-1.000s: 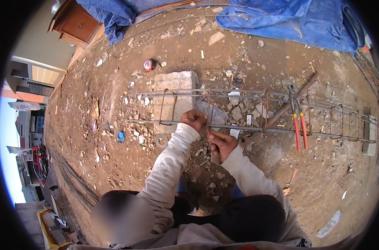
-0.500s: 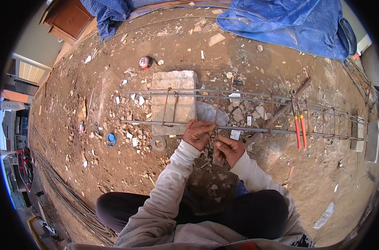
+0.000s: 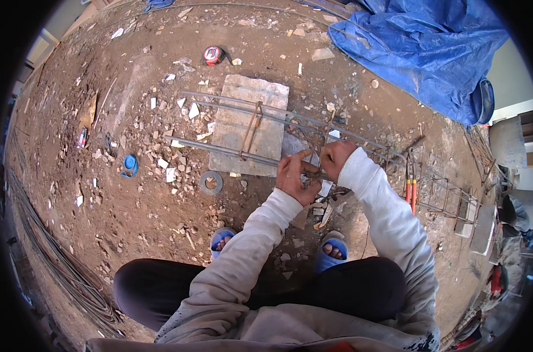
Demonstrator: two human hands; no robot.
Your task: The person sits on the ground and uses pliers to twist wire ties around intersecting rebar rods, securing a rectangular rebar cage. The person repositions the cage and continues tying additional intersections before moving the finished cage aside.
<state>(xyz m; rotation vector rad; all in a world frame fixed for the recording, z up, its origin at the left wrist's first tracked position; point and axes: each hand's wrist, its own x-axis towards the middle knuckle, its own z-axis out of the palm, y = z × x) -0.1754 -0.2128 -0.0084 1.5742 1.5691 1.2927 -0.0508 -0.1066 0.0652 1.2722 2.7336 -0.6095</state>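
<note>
A rebar cage [image 3: 260, 156] of long steel bars and thin square stirrups runs across the ground before me. My left hand [image 3: 297, 178] is at the near bars beside the slab, its fingers curled around a stirrup where it meets them. Just to its right, my right hand [image 3: 337, 159] is closed in a pinch at the same stirrup. What its fingertips hold is too small to make out. Farther right, pincers [image 3: 411, 190] with red handles hang on the cage. A concrete slab [image 3: 249, 126] lies under the cage's left end.
A tape measure [image 3: 212, 56] lies beyond the slab. Nearer are a grey ring [image 3: 211, 182] and a blue strap-like roll [image 3: 130, 165]. Blue tarpaulin [image 3: 419, 58] covers the far right. Bundled rods [image 3: 61, 252] lie at left. Another block [image 3: 467, 216] supports the cage's right end. Rubble is scattered around.
My view has shifted and turned, so the cage now slants down to the right. My right hand has moved from the near side of the near bar up over it, inside the cage.
</note>
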